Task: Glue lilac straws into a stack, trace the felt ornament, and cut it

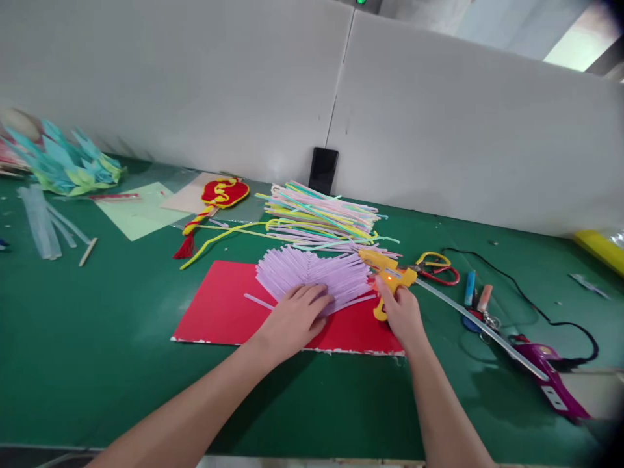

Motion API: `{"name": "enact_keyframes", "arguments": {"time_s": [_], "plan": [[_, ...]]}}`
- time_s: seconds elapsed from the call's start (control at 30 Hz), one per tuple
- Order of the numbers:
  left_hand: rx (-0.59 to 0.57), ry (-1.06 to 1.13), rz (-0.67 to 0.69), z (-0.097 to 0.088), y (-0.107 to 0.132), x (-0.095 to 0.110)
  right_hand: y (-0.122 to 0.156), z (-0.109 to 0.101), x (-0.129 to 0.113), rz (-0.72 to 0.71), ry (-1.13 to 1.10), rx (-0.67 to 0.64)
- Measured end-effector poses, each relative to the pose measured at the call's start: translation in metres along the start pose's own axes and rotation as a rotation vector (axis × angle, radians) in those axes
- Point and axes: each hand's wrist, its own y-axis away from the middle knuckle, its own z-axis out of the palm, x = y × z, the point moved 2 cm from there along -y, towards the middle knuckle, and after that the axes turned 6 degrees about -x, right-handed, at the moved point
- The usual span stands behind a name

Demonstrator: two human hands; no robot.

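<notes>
My right hand [400,309] grips a yellow hot glue gun [394,278], its nozzle over the right end of a fan-shaped piece of lilac pipe cleaners [287,270]. A long clear glue stick [480,328] sticks out of the gun's back. The lilac piece lies on a red board [214,305] with white, chipped edges. My left hand [299,312] rests flat on the lower middle of the piece, fingers stretched out and covering part of it. Two loose lilac strands stick out at its lower left and lower right.
Behind the board lies a pile of coloured pipe cleaners [316,218], with a black phone [323,170] leaning on the wall. A red and yellow fan ornament [225,193] is at left. Pliers [439,268] and a purple power strip [550,383] with a black cord lie at right.
</notes>
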Motion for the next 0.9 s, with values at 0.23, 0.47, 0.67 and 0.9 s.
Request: {"name": "enact_keyframes", "arguments": {"time_s": [0.23,0.47,0.67,0.9], "plan": [[0.048,0.001,0.014,-0.001,-0.002,0.002,-0.001,0.003,0.0,-0.021,-0.092,-0.046],[0.081,-0.106,0.083,-0.001,-0.002,0.006,-0.001,0.007,0.006,0.031,-0.103,0.04],[0.045,-0.132,0.173,0.001,0.002,0.011,-0.002,0.007,0.005,-0.015,-0.177,0.035],[0.02,-0.118,0.22,0.001,0.001,0.01,-0.008,0.014,0.011,-0.05,-0.338,-0.008]]}}
